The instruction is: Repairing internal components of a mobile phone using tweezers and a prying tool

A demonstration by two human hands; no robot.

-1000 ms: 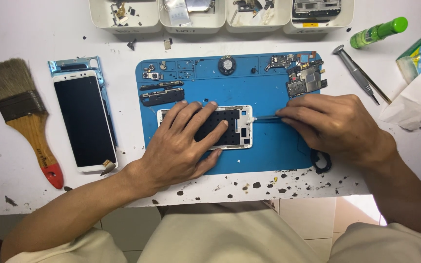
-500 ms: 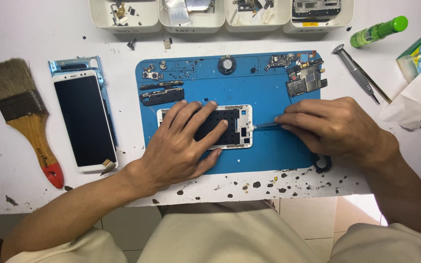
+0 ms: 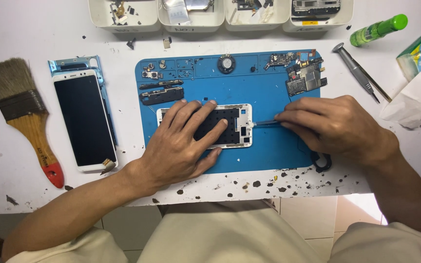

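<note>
A white phone frame (image 3: 237, 127) lies flat on the blue work mat (image 3: 269, 87). My left hand (image 3: 181, 143) presses down on it with fingers spread over its dark middle. My right hand (image 3: 334, 124) pinches a thin metal tool (image 3: 264, 122), likely tweezers, whose tip holds a small white wad against the frame's right edge. Small phone parts lie along the mat's upper strip: a circuit board (image 3: 304, 78), a round speaker (image 3: 226, 63) and dark strips (image 3: 162, 92).
A white phone with a dark screen (image 3: 85, 119) lies left of the mat on a blue frame. A paintbrush (image 3: 23, 112) is at far left. White parts bins (image 3: 191, 12) line the back edge. A screwdriver (image 3: 356, 70), a green bottle (image 3: 378, 29) and crumpled tissue (image 3: 417, 100) sit at right.
My right hand has shifted slightly left, bringing the tool tip onto the frame's right edge. My left hand has stayed pressed on the frame.
</note>
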